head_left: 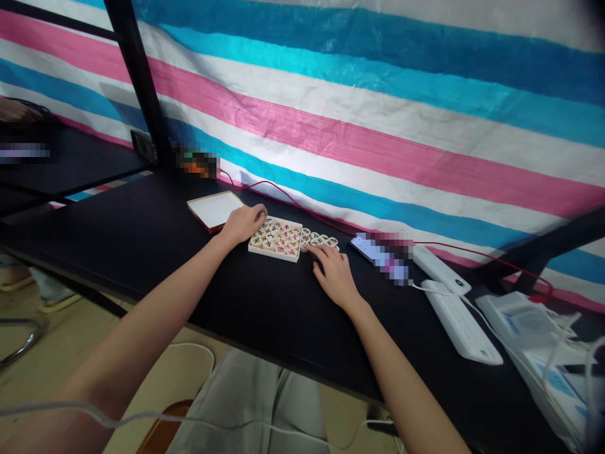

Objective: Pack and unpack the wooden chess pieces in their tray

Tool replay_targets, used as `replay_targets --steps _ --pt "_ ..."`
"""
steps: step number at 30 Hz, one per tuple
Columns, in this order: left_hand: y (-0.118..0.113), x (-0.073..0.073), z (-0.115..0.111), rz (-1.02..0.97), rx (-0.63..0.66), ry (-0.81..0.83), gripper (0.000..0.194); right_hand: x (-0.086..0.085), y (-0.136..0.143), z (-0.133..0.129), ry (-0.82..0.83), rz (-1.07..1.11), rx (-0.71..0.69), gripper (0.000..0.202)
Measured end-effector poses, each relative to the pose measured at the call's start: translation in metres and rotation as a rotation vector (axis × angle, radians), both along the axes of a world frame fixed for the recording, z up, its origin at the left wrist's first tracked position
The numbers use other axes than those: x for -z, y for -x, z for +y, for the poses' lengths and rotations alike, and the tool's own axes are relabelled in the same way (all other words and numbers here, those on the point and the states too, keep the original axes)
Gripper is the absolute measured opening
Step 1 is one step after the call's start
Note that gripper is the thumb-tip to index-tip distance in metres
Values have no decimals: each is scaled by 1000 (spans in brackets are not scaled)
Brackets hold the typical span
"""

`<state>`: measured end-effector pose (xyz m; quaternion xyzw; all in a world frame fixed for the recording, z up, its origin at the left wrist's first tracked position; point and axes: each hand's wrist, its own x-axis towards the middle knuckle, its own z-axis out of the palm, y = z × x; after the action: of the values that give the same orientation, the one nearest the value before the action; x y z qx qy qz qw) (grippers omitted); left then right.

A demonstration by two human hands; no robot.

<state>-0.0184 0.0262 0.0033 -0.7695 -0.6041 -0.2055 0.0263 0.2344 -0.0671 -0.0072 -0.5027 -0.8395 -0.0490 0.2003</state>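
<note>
While the left hand (246, 222) curls, hold hidden, at ten o'clock on the box (274, 254), the half-open right hand (334, 272) touches pieces (315, 236) at three.

Wearer's bare hands (246, 222): I count two from here, remotely. Shallow white rectangular box (273, 253): one. Red-sided, white-lined rectangular tray (215, 208): one. Long white plastic bars (460, 323): two. Round cream character-marked pieces (282, 242): over a dozen; some covered, my exact tally fails.
</note>
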Motion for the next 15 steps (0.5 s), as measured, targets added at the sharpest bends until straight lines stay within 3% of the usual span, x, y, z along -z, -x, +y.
replay_targets --steps 9,15 --pt "3 -2 1 -9 6 -5 33 -25 9 8 -65 256 76 34" --pt "2 -1 1 -27 4 -10 33 -33 52 34 -58 60 -41 26"
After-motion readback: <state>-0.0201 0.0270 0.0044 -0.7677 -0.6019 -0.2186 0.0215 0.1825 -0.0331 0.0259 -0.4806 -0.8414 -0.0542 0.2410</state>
